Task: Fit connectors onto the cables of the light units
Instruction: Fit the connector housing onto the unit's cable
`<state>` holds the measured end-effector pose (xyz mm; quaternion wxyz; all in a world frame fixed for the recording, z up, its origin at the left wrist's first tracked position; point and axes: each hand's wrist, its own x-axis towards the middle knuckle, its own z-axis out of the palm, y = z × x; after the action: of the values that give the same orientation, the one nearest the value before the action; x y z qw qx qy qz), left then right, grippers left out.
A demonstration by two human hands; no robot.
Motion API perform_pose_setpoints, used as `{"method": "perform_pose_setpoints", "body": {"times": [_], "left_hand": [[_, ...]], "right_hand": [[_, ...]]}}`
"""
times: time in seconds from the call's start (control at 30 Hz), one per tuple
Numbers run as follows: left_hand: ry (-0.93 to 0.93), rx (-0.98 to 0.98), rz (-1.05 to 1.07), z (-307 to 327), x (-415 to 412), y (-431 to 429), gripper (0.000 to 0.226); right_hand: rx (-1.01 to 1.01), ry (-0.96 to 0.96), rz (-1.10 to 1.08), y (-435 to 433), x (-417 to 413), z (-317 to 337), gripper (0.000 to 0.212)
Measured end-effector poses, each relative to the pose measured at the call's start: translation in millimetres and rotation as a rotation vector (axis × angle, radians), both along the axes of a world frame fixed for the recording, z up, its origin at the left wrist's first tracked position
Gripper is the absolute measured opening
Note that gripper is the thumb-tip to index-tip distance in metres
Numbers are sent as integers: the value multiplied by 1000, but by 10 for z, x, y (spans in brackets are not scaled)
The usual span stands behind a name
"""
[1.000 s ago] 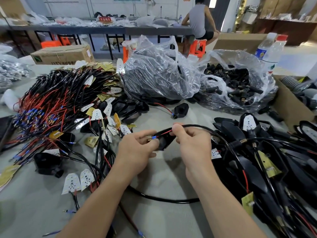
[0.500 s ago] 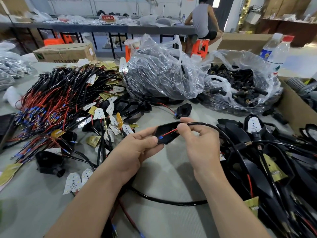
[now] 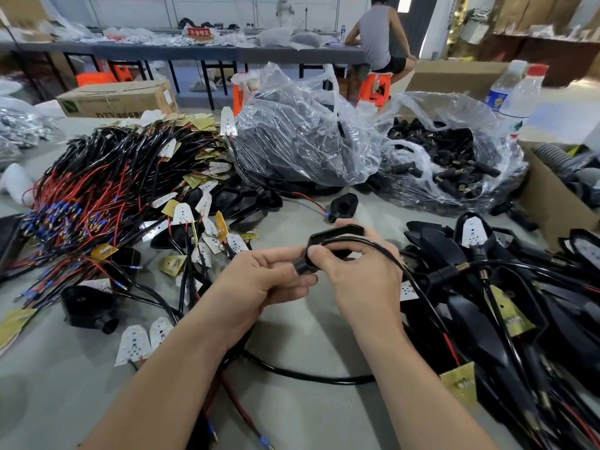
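- Above the middle of the grey table (image 3: 311,414), two bare hands hold one black light unit (image 3: 337,233) clear of the surface, its hollow side facing the camera.
- The left hand (image 3: 259,280) has its fingers curled, with thumb and forefinger pinching the unit's narrow lower end.
- The right hand (image 3: 360,277) grips the unit from the other side. Its thumb presses the black cable (image 3: 386,254) against the rim and its fingers are curled behind the shell.
- A short stretch of red wire shows inside the unit, just beside the right thumb.
- The black cable arcs away to the right, then loops down onto the table under the forearms.
- An open clear bag (image 3: 422,112) of black connectors (image 3: 454,164) lies at the back right, well apart from the hands.
- A second clear bag (image 3: 302,134) of dark parts sits next to it, behind the hands.
- A wire pile (image 3: 81,196) of red and black leads with blue terminals covers the left side, with white LED boards (image 3: 134,345) scattered along its near edge.
- A heap of black units (image 3: 487,303) with cables fills the right side.
- One loose shell (image 3: 344,206) lies on the table just beyond the hands.
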<state>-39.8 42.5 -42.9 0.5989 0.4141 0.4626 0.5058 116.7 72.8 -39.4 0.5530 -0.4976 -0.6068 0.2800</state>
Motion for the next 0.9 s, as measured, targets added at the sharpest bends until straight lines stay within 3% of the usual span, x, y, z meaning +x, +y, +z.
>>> {"method": "perform_pose_setpoints", "body": {"times": [0.17,0.3,0.4,0.5,0.6,0.67,0.73,0.77,0.83,0.9], "left_hand": [[107,9,462,38,-52,46,20],[68,66,882,92,-254,40,28],[191,43,1117,93,-382,-15,23],[274,35,1123,147,-407,-73,14],[377,92,893,192,-386,-65,23],[730,12,804,161,-359,-77,16],[1183,-51,821,129,-301,-94,14],[1309,-50,812,141,-246,-104,13],[1361,37,758,123,-182,-94,11],[1191,176,592,77,-145,-87,12]], "right_hand": [[-51,391,153,102,100,145,34],[-218,619,182,143,241,205,27],[-277,721,226,143,272,232,18],[-332,820,219,180,300,262,14],[-383,885,148,229,398,284,12],[-431,863,152,239,451,266,20],[-462,704,177,249,446,229,28],[-459,587,182,256,424,204,30],[-415,336,194,266,376,157,33],[-372,107,255,255,347,133,31]]}}
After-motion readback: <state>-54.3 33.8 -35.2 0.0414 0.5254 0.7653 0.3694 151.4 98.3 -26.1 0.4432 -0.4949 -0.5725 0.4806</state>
